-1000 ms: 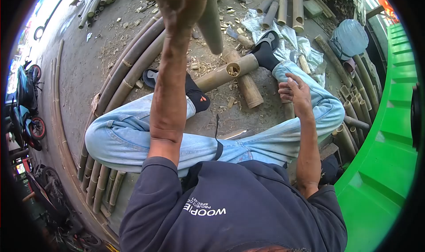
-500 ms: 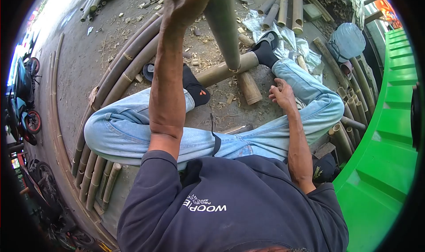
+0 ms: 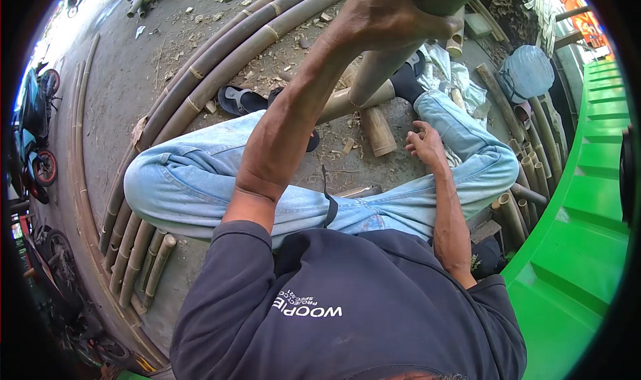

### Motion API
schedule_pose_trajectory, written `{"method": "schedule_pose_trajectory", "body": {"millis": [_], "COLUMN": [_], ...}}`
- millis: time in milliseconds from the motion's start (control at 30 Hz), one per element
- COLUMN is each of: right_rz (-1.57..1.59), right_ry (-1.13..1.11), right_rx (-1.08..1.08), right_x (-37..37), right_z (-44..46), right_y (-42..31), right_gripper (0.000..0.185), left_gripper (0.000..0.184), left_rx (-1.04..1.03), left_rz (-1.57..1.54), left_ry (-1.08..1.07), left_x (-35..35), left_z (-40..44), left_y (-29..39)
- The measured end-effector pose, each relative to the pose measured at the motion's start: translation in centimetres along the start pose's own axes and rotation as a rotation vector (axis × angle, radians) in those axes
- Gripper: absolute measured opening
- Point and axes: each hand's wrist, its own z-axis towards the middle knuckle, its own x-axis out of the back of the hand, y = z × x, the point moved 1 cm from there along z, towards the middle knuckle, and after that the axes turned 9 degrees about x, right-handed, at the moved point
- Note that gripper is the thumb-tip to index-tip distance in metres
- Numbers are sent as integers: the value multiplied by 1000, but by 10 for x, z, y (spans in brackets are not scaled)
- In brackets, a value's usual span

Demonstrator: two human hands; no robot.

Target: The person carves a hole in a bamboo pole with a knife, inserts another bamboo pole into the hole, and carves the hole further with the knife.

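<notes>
My left hand (image 3: 394, 20) is wrapped round a thick greenish bamboo pole (image 3: 382, 73) at the top of the view. The pole's upper part runs out of the frame. Its lower end meets a bamboo length (image 3: 339, 108) lying crosswise between my feet; whether they touch is hard to tell. A short bamboo piece (image 3: 378, 133) lies on the ground just below that. Over by my right shin, my right hand (image 3: 425, 144) hangs with loosely bent fingers apart and nothing visible in them. That forearm lies along my right thigh.
Long bamboo poles (image 3: 200, 100) curve past my left leg, with shorter pieces (image 3: 159, 268) at lower left. More bamboo (image 3: 527, 166) stands at right, near a clear plastic jug (image 3: 531, 73) and a green metal panel (image 3: 567, 246). Motorbikes (image 3: 45, 166) are at far left.
My left hand has moved right with the bamboo pole, which now leans to the upper right. My right hand has hardly moved.
</notes>
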Motion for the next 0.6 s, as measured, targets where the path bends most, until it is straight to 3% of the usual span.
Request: {"method": "schedule_pose_trajectory", "body": {"millis": [100,167,233,400,467,533,567,600], "right_rz": [-40,-74,-145,-43,-7,-1,-30,-277], "right_ry": [-2,-4,54,276,326,318,292,363], "right_rx": [6,13,219,503,537,579,606,676], "right_x": [-2,1,16,92,104,118,124,125], "right_z": [1,8,27,21,22,27,37,42], "right_y": [2,13,20,-122,-161,-177,-170,-164], "right_gripper": [52,49,45,41,40,39,39,38], "left_gripper": [51,61,64,62,38,59,56,53], "left_rx": [-100,-109,-193,-165,-110,-121,-63,-110], "left_rz": [-18,28,30,48,-129,37,84,8], "left_ry": [-64,30,139,188,233,238,207,227], "left_x": [-20,-39,-44,-45,-35,-28,-23,-22], "left_z": [3,2,4,0,1,4,6,7], "left_y": [-35,-59,-58,-53,-45,-53,-53,-52]}}
